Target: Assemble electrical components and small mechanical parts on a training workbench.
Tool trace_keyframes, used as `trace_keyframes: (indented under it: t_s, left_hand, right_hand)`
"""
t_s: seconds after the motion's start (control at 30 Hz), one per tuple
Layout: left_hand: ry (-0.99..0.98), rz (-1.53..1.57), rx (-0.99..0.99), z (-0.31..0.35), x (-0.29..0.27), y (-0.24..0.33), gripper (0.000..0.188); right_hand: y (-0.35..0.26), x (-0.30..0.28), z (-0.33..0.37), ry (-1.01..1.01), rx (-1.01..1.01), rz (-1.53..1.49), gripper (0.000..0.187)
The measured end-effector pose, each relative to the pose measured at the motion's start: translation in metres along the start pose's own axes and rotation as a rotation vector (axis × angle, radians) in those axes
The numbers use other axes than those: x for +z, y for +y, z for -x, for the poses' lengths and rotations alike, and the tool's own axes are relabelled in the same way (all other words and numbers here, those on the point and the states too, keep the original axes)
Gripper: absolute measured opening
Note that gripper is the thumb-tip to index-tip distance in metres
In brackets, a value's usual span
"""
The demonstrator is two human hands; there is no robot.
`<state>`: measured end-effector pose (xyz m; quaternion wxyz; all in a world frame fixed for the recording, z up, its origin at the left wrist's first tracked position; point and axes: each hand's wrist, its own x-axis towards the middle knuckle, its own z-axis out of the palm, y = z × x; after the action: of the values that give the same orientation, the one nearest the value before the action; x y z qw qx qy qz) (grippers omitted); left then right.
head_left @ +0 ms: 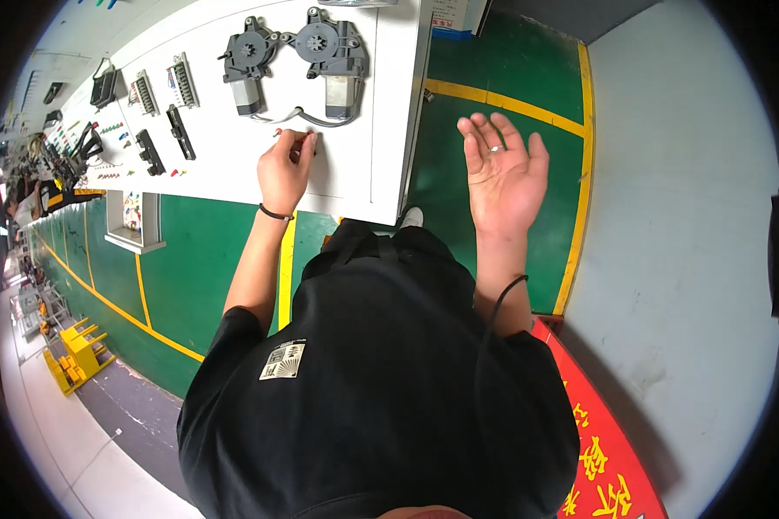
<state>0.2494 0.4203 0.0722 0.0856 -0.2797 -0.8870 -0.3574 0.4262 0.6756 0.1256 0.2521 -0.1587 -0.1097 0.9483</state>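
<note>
Over the near part of the white table, my left hand (284,171) has its fingers closed in a pinch. Small red bits (278,133) show at its fingertips; too little is visible to tell what they are. Just beyond it lie two grey window-lift motors (249,50) (325,43) with toothed gears facing up. A dark cable (299,112) curves between their lower ends, close to my fingers. Off the table's right side, my right hand (506,177) is raised palm up, its fingers apart and holding nothing; a ring sits on one finger.
The white table (346,186) carries black connector strips (180,134), terminal blocks (182,82) and small coloured pieces (177,172) to the left. A grey wall (675,216) stands at right, with a red banner (597,432) below it. Yellow lines cross the green floor (199,251).
</note>
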Motion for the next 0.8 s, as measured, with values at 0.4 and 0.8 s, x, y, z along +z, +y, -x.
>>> trace_keyframes:
  t_s: [0.4,0.8]
  left_hand:
    - [0.036,-0.076,-0.002,0.004,0.003,0.005,0.025]
    - [0.021,-0.032,-0.025,0.003,0.002,0.004,0.023]
  right_hand:
    - [-0.013,0.047,0.037,-0.27,0.006,-0.061,0.058]
    - [-0.004,0.052,0.045,-0.329,-0.245,0.413,0.06]
